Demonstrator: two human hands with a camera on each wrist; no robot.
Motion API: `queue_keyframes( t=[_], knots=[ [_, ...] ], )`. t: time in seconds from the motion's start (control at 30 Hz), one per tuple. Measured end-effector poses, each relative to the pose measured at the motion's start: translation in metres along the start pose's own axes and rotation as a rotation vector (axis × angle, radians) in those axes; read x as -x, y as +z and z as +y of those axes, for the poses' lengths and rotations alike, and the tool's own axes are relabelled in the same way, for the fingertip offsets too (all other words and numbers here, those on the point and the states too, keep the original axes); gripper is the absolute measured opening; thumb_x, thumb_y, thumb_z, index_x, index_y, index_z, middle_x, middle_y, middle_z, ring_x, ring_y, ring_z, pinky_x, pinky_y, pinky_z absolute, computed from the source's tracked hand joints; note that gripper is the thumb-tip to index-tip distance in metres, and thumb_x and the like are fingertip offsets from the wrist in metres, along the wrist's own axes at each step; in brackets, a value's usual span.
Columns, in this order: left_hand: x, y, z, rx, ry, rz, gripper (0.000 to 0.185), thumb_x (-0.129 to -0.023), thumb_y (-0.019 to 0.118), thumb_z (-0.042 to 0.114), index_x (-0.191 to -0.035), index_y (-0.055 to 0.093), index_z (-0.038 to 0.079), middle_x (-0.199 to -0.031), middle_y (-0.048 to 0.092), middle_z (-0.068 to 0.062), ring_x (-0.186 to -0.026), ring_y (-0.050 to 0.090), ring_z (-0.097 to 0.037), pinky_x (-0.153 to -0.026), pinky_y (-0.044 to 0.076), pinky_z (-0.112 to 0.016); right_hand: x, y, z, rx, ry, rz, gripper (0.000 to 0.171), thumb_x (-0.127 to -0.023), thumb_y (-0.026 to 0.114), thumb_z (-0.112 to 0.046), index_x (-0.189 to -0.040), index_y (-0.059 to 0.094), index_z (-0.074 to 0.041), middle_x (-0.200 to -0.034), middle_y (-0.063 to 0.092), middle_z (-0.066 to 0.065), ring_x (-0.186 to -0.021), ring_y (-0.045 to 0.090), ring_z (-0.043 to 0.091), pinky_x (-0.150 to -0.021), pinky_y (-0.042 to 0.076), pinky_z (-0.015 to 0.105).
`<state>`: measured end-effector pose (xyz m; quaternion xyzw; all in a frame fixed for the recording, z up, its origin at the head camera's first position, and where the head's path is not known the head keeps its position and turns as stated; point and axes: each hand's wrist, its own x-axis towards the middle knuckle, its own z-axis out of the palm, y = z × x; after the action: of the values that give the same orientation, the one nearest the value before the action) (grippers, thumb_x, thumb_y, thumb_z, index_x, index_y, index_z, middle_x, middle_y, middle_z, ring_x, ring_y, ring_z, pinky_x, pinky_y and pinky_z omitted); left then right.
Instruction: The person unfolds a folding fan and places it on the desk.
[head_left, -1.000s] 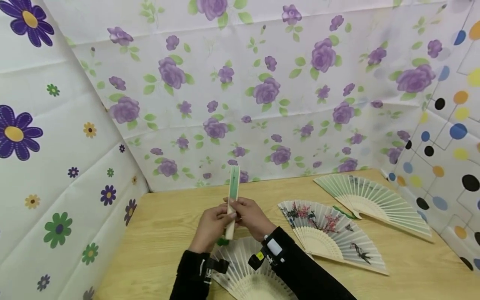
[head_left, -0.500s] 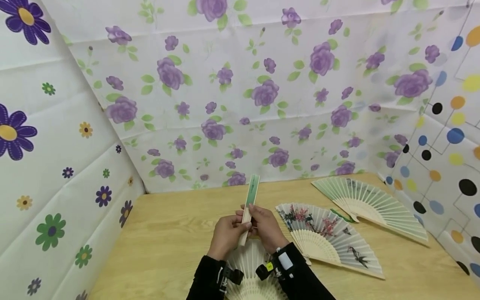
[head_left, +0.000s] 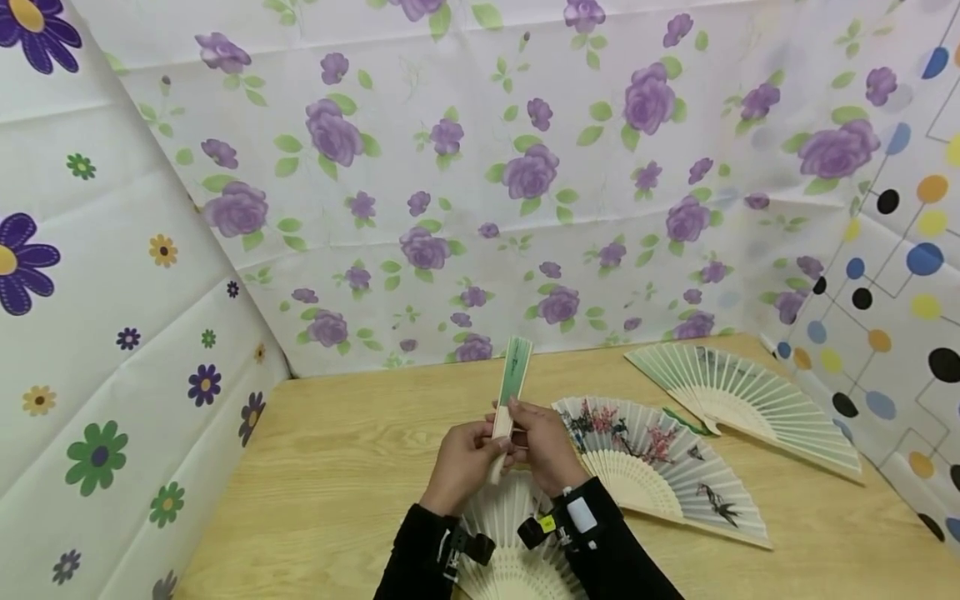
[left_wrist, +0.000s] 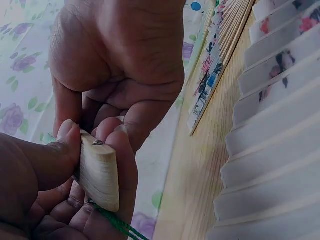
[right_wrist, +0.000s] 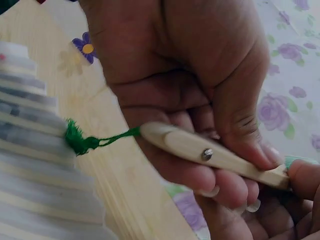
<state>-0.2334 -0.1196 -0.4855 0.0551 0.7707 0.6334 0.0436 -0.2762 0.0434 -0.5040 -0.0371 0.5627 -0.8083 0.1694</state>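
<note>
A folded hand fan [head_left: 514,371] with a green upper part and pale wooden lower end stands nearly upright, leaning slightly right, above the table. My left hand [head_left: 459,465] pinches its lower part between thumb and fingers. From the other side, my right hand [head_left: 549,448] grips the same fan just higher, its thumb on the front. In the left wrist view, the fan's wooden end [left_wrist: 100,175] lies between thumb and fingers. A metal rivet [right_wrist: 206,154] and a green tassel [right_wrist: 76,139] on a cord show in the right wrist view.
A spread pale fan [head_left: 517,558] lies below my hands, partly covered by the wrists. To the right lie a spread fan with pink blossoms [head_left: 667,475] and a spread green fan [head_left: 750,408]. Patterned cloth walls [head_left: 420,167] surround the wooden table [head_left: 330,467].
Both hands and the folded fan have shifted right in the head view, and the fan has gone from almost vertical to leaning right. Both hands keep holding it; the spread fans stay in place.
</note>
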Motion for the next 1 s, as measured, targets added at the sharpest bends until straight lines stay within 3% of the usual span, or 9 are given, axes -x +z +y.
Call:
queue_keyframes(
  t=[0.27, 0.47, 0.6, 0.77, 0.83, 1.0],
  knots=[
    [-0.002, 0.004, 0.003, 0.099, -0.052, -0.013, 0.025, -0.116, 0.063, 0.003, -0.131, 0.072, -0.016, -0.103, 0.081, -0.025, -0.085, 0.077, -0.016, -0.077, 0.067, -0.034, 0.002, -0.001, -0.005, -0.012, 0.017, 0.046, 0.063, -0.124, 0.048, -0.046, -0.145, 0.07, 0.009, -0.1, 0.084, -0.001, -0.08, 0.078, 0.006, -0.068, 0.063, 0.023],
    [-0.001, 0.005, 0.006, 0.088, -0.047, 0.002, 0.028, -0.117, 0.063, 0.007, -0.134, 0.072, -0.014, -0.107, 0.081, -0.026, -0.084, 0.074, -0.012, -0.081, 0.068, -0.037, 0.004, 0.001, -0.005, -0.017, -0.002, 0.086, 0.059, -0.125, 0.046, -0.044, -0.145, 0.07, 0.006, -0.102, 0.083, 0.0, -0.079, 0.077, 0.007, -0.067, 0.062, 0.025],
    [0.002, 0.004, 0.005, 0.049, -0.035, -0.022, 0.028, -0.116, 0.067, 0.011, -0.135, 0.074, -0.009, -0.11, 0.079, -0.026, -0.082, 0.066, -0.012, -0.075, 0.057, -0.029, 0.005, 0.003, -0.005, -0.02, -0.013, 0.142, 0.055, -0.124, 0.049, -0.04, -0.141, 0.073, 0.005, -0.1, 0.082, 0.002, -0.081, 0.079, 0.009, -0.066, 0.063, 0.025],
    [0.004, 0.001, 0.006, -0.016, -0.04, -0.007, 0.021, -0.114, 0.07, 0.011, -0.126, 0.077, -0.005, -0.087, 0.068, -0.01, -0.069, 0.048, -0.014, -0.062, 0.039, -0.024, 0.007, 0.006, -0.006, -0.001, -0.016, 0.173, 0.05, -0.123, 0.053, -0.038, -0.141, 0.075, 0.003, -0.101, 0.082, 0.006, -0.088, 0.081, 0.012, -0.07, 0.065, 0.026],
    [0.003, 0.001, 0.006, -0.021, -0.049, 0.003, 0.02, -0.114, 0.069, 0.011, -0.122, 0.077, -0.006, -0.082, 0.062, -0.004, -0.066, 0.045, -0.013, -0.06, 0.037, -0.024, 0.007, 0.008, -0.008, 0.01, -0.018, 0.177, 0.049, -0.123, 0.054, -0.039, -0.139, 0.077, 0.002, -0.102, 0.082, 0.006, -0.089, 0.081, 0.012, -0.07, 0.065, 0.026],
    [0.002, 0.002, 0.009, -0.011, -0.059, 0.017, 0.022, -0.114, 0.069, 0.01, -0.123, 0.077, -0.008, -0.083, 0.064, -0.001, -0.068, 0.05, -0.013, -0.06, 0.04, -0.024, 0.009, 0.01, -0.01, 0.025, -0.017, 0.187, 0.048, -0.122, 0.056, -0.04, -0.132, 0.08, 0.0, -0.1, 0.08, 0.004, -0.088, 0.079, 0.011, -0.069, 0.066, 0.026]
  ],
)
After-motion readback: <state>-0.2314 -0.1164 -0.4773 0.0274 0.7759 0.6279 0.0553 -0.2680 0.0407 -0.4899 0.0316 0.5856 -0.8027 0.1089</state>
